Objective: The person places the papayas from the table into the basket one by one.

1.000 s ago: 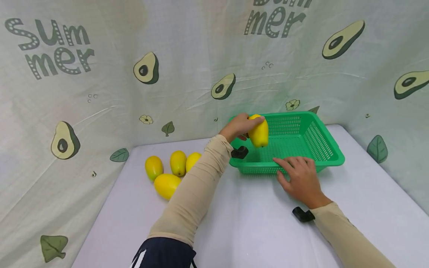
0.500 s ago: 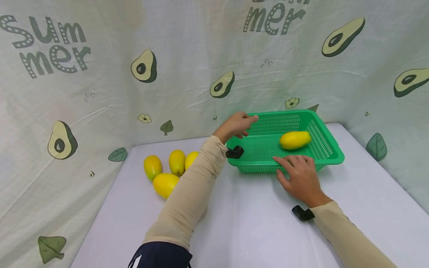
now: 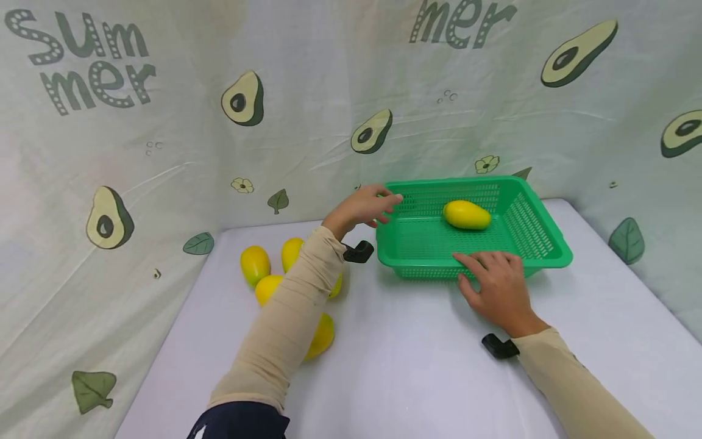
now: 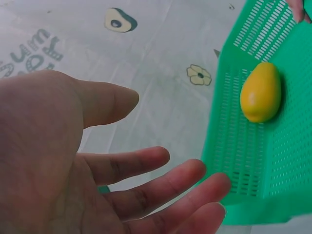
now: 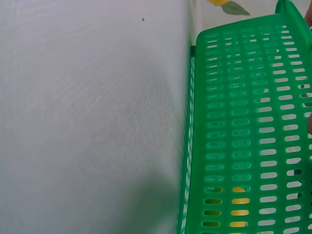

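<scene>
Yellow fruit [image 3: 467, 214] in green basket [image 3: 422, 238], off right of the wide-spread fingers of left hand [image 3: 362, 207], just beyond right hand [image 3: 496, 292] with relaxed fingers kinda draped over the near rim [image 3: 419, 263].

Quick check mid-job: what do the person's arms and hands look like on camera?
The left hand and right hand wear no gloves. A wrinkled beige left sleeve and a beige right sleeve reach the wrists. Farther up the left arm is a dark navy sleeve. Each wrist carries a small, angular black device: left device, right device.
</scene>
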`<action>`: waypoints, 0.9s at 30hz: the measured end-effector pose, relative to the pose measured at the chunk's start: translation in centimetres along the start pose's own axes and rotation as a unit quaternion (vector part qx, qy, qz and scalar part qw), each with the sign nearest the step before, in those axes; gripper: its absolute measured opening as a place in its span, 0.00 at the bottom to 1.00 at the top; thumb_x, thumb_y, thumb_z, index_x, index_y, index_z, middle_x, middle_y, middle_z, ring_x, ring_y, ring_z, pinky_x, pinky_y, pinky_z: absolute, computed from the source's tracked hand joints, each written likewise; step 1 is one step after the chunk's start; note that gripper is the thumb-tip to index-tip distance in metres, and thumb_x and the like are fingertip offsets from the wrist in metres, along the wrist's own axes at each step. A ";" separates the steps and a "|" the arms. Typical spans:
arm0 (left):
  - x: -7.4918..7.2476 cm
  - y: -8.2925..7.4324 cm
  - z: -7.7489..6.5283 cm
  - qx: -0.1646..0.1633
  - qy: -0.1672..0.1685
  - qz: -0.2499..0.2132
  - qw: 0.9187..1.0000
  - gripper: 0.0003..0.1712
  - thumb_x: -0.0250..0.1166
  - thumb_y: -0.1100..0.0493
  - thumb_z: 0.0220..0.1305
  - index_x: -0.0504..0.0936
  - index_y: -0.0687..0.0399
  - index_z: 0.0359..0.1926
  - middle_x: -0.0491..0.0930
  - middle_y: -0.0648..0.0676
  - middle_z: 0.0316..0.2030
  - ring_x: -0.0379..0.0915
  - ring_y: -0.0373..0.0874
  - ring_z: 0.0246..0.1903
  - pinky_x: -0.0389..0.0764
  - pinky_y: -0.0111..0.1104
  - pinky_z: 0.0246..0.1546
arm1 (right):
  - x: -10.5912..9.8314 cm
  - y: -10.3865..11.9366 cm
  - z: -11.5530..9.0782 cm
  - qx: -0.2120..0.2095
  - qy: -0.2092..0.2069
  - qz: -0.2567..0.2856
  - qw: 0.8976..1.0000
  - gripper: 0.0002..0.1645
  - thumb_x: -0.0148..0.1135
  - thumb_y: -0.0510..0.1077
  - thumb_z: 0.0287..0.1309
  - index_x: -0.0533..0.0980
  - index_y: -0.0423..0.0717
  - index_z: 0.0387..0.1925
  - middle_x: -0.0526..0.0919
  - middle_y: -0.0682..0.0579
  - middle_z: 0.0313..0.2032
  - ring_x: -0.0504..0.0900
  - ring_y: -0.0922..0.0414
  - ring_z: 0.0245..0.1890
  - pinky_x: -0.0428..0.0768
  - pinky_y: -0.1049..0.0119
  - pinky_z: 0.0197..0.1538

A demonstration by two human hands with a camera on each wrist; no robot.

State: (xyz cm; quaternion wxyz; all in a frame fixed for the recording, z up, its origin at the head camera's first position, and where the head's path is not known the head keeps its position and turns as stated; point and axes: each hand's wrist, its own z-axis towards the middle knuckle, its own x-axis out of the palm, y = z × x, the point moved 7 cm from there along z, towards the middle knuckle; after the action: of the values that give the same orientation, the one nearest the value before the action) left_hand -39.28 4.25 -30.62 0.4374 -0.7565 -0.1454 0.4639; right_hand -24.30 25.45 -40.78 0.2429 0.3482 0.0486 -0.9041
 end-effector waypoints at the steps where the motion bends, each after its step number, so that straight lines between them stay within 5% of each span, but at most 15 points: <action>1: -0.3 0.1 -0.3 0.002 -0.001 0.000 1.000 0.30 0.56 0.42 0.75 0.72 0.59 0.66 0.80 0.57 0.51 0.81 0.55 0.50 0.82 0.44 0.48 | 0.0 0.0 0.0 -0.001 -0.001 0.000 1.000 0.25 0.53 0.50 0.61 0.82 0.46 0.55 0.82 0.43 0.38 0.77 0.40 0.41 0.65 0.39 0.49; 9: -1.6 1.5 -2.0 0.005 -0.005 0.007 1.000 0.29 0.55 0.43 0.75 0.72 0.58 0.65 0.78 0.62 0.55 0.81 0.54 0.48 0.82 0.40 0.45 | -0.1 0.1 0.1 -0.010 -0.020 0.004 1.000 0.24 0.54 0.49 0.59 0.82 0.45 0.54 0.82 0.44 0.37 0.78 0.40 0.40 0.66 0.39 0.47; 27: -3.3 3.2 -5.3 -0.017 0.000 0.048 0.999 0.27 0.54 0.43 0.76 0.73 0.54 0.65 0.79 0.55 0.50 0.79 0.52 0.51 0.80 0.41 0.49 | -0.2 0.2 0.1 -0.003 -0.003 0.003 1.000 0.25 0.52 0.50 0.61 0.82 0.46 0.55 0.82 0.43 0.38 0.77 0.40 0.41 0.65 0.38 0.48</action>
State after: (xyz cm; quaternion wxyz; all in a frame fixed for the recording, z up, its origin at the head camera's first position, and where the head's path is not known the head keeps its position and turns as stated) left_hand -37.21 -2.43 -30.31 0.4015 -0.7700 -0.1174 0.4817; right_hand -24.15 25.31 -40.54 0.2466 0.3452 0.0499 -0.9042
